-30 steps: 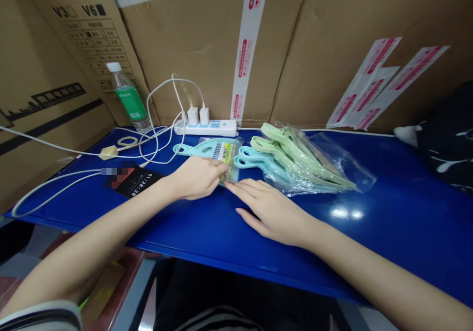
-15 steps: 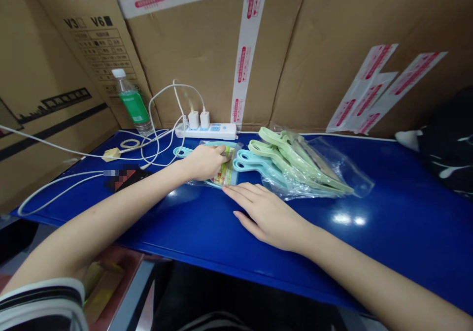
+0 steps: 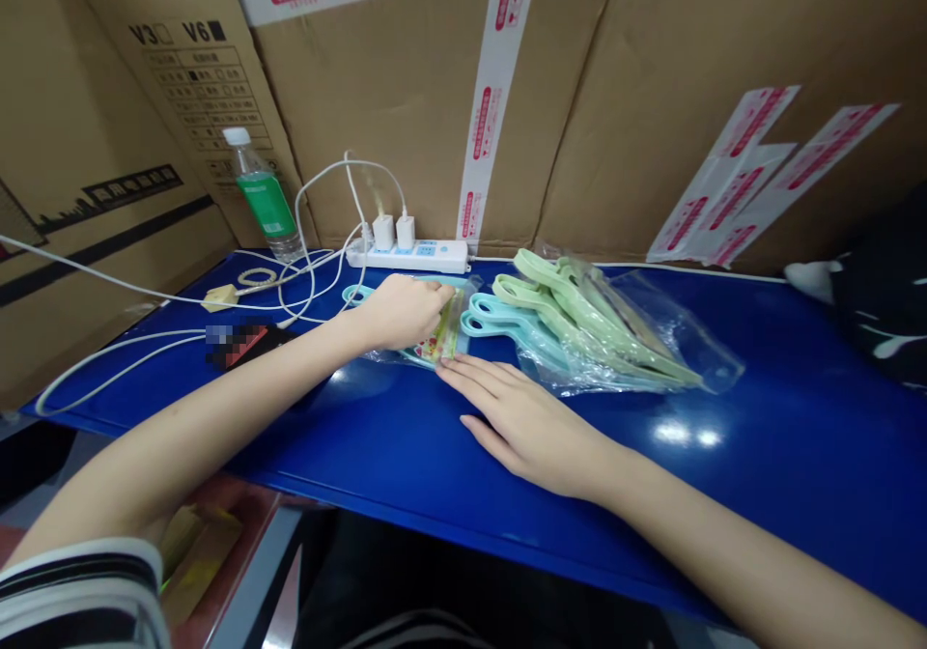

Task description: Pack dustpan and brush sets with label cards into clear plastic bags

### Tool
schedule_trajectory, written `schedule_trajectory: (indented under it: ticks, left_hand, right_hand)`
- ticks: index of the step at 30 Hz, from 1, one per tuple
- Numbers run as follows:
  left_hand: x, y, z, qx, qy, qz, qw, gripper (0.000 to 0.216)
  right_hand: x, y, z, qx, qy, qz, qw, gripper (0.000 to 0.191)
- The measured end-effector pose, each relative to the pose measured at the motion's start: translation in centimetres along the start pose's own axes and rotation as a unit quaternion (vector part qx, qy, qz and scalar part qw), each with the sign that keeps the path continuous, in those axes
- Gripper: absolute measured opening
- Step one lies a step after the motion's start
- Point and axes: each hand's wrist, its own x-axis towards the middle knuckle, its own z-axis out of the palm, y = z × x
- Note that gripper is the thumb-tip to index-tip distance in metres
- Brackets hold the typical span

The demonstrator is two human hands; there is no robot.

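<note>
A light blue plastic scraper in a clear bag with a colourful label (image 3: 443,338) lies on the blue table (image 3: 760,465). My left hand (image 3: 400,313) is closed on its far end, fingers curled over the bag and lifting its edge. My right hand (image 3: 527,419) lies flat and open on the table, fingertips touching the bag's near edge. A pile of several green and blue scrapers in clear bags (image 3: 586,325) sits just right of it.
A white power strip (image 3: 409,255) with two chargers and white cables (image 3: 145,294) lies at the back left. A green-labelled water bottle (image 3: 262,195) stands against the cardboard boxes (image 3: 406,98). A dark phone (image 3: 246,342) lies left of my arm. Dark fabric (image 3: 880,292) sits far right.
My left hand has moved away from me along the bagged scraper to its far end and tipped the bag's edge up. My right hand has stayed flat in place.
</note>
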Motion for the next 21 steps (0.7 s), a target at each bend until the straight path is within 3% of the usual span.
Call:
schedule_trajectory:
  ticks: [4, 10, 21]
  left_hand:
    - [1.5, 0.0, 0.1, -0.110, 0.007, -0.083, 0.990, 0.039]
    - [4.0, -0.6, 0.8, -0.181, -0.002, -0.097, 0.979, 0.058]
    - [3.8, -0.2, 1.1, -0.160, -0.018, -0.139, 0.977, 0.051]
  right_hand:
    - [0.1, 0.0, -0.1, 0.006, 0.001, 0.001, 1.000, 0.047]
    - [0.0, -0.2, -0.1, 0.002, 0.002, 0.005, 1.000, 0.047]
    - [-0.1, 0.1, -0.2, 0.001, 0.001, -0.008, 1.000, 0.048]
